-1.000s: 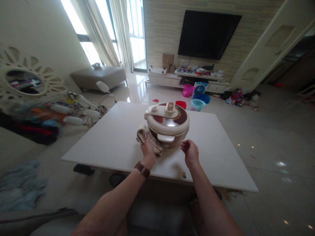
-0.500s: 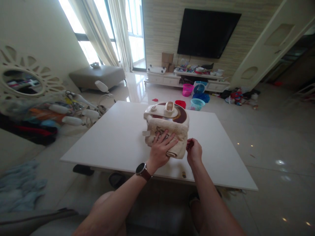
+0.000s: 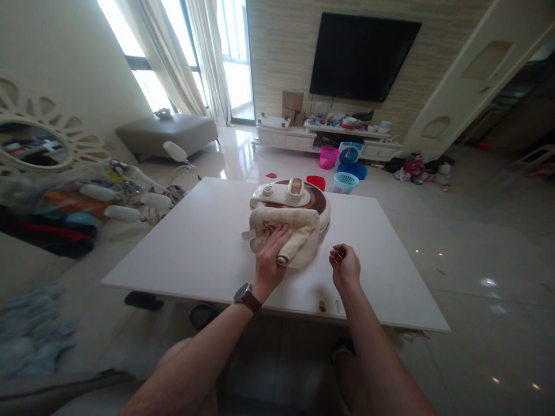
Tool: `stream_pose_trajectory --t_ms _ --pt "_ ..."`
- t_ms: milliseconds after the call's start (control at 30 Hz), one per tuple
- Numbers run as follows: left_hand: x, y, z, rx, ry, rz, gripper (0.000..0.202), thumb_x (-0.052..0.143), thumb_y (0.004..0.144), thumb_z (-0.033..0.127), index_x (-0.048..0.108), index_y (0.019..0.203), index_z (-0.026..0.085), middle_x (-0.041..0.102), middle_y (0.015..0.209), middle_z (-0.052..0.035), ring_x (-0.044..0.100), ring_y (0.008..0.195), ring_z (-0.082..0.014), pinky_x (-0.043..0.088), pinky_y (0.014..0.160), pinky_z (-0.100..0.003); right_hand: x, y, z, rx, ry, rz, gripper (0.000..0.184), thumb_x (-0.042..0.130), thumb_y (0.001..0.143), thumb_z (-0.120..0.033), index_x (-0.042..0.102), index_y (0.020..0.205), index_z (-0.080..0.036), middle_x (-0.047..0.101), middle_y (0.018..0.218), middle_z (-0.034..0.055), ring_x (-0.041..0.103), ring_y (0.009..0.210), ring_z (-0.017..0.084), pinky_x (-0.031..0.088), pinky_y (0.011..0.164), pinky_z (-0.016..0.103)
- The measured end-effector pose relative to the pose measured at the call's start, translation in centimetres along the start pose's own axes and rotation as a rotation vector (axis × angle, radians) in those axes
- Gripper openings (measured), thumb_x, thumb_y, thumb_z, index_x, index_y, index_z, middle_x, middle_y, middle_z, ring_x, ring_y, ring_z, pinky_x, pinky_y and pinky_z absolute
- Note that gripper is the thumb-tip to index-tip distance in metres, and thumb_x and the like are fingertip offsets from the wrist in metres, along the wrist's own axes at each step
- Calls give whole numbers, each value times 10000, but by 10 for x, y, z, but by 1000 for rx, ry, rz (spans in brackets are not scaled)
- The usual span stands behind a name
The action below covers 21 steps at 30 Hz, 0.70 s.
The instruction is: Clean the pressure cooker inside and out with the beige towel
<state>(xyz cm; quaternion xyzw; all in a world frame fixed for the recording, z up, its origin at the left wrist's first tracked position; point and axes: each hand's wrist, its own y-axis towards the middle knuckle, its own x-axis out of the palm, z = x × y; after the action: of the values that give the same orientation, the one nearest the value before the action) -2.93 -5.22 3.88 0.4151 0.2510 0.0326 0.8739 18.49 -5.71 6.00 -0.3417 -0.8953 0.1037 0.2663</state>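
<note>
A cream and brown round appliance, likely a rice cooker (image 3: 318, 199), stands on the white table (image 3: 182, 248). Over its near side hangs a beige towel (image 3: 299, 218) with a dark print and a white tag, its right part folded over into a roll. My left hand (image 3: 271, 257), with a watch on the wrist, is pressed on the towel, fingers together and the thumb side hidden by the fold. Just right of the towel, apart from it, my right hand (image 3: 346, 266) is raised over the table, fingers loosely curled, nothing visible in them.
Near the front table edge lie a small brown object (image 3: 322, 306) and a small pale object (image 3: 337, 306). Beyond the table are a red basin (image 3: 315, 182), a light blue basket (image 3: 346, 183) and a pink basket (image 3: 328, 157). A lamp with white shades (image 3: 155, 201) stands left.
My left hand has shifted a little left, and the towel's right side has come in, folding over. My right hand is now apart from the towel edge, and more of the appliance's right side shows.
</note>
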Motion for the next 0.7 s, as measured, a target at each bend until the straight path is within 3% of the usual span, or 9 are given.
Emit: stream_pose_trajectory --t_ms 133,300,400,533,700 --pt "8 4 -16 -189 -146 253 459 529 1029 317 606 1468 205 533 1599 -142 418 1550 -271 290 1297 -498 0 0 3 -5 2 -27 102 611 711 -271 603 639 -199 601 542 -25 536 501 79 441 492 179" --pt "13 15 -30 -544 -469 504 394 687 936 325 704 1313 212 664 1458 -115 515 1476 -255 375 1257 -434 -1 1 8 0 -33 -70 122 634 724 -309 598 660 -211 609 547 -24 543 496 91 453 489 205" --pt "14 17 -34 -737 -560 620 293 736 888 259 748 1177 213 717 1374 -92 600 1384 -235 413 1229 -397 -1 1 9 1 -54 -93 149 655 727 -335 591 663 -216 608 547 -26 545 492 96 460 490 215" --pt "19 12 -37 -1010 -678 761 270 715 898 203 732 1167 198 735 1324 -92 693 1243 -217 514 1127 -389 3 -2 9 21 -40 -79 123 626 725 -294 597 644 -206 603 534 -26 535 485 85 451 490 197" --pt "29 4 -35 -1384 -800 841 156 671 940 196 721 1085 165 778 1158 -104 750 1108 -215 579 1027 -379 7 -4 10 59 -38 -69 115 610 724 -273 607 640 -195 599 531 -27 529 476 77 441 489 184"
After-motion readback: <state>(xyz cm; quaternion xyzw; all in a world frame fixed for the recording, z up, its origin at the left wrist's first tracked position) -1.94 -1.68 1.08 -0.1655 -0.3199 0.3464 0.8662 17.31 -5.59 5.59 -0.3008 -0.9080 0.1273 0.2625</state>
